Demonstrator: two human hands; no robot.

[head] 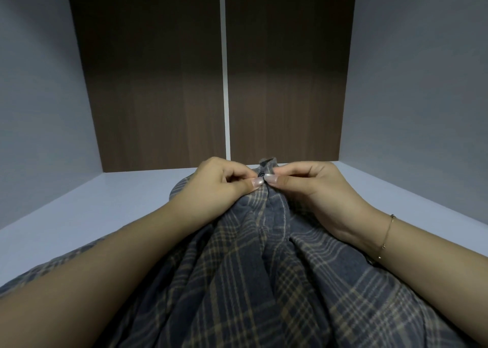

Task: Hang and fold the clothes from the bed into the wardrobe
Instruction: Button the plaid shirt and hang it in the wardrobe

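Plaid shirt [264, 281] spread on the white shelf [105, 202] of the wardrobe, long axis running from the camera toward the back panel, collar end farthest away. Dark button [261, 174] at the collar end, directly between the two thumbs. Left hand [224, 183] pinching the placket edge beside the button, fingers curled, thumb pressed down on the cloth. Right hand [311, 186] pinching the opposite edge in the same manner, thumb tip just beside the button. Both hands equally near; neither favoured for reach. Judged step: fastening the top button before folding. Next move likely to depend on keeping both edges aligned across the shirt's centre line. Fabric bunched in ridges below the hands, likely to need smoothing. Thin bracelet [386, 236] on the right wrist. Grey side walls [422, 83] left and right, dark wood-grain back panel [158, 83] split by a pale vertical strip [225, 83].
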